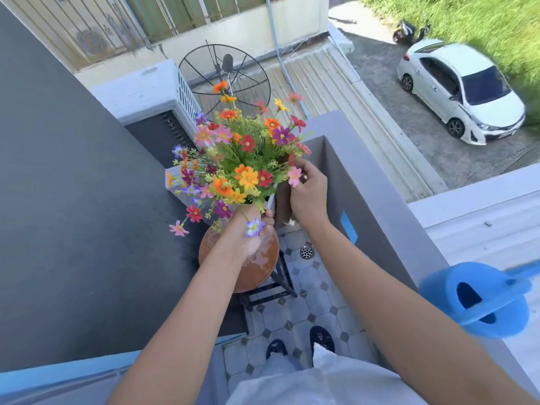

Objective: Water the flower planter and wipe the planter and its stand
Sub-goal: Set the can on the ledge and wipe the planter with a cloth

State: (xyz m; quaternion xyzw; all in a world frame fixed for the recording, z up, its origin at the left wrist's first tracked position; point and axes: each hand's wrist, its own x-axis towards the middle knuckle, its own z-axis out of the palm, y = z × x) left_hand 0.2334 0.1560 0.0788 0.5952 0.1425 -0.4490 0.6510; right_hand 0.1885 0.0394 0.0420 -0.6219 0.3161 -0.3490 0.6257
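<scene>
Water glistens on the round brown wooden top of the stand (264, 268), so watering looks done, and the wiping seems to be in hand or about to start. The planter (282, 204), a dark pot mostly hidden under its bunch of multicoloured flowers (239, 162), is lifted clear above the stand. The left hand (252, 229) curls round its near side from below, and the right hand (306, 194) grips its far side, fingers bent round the rim. A scrap of white shows beneath the right hand; whether it is a cloth I cannot tell. The blue plastic watering can (473, 299) sits on the grey balcony ledge (377, 188), well apart; its contents are hidden.
</scene>
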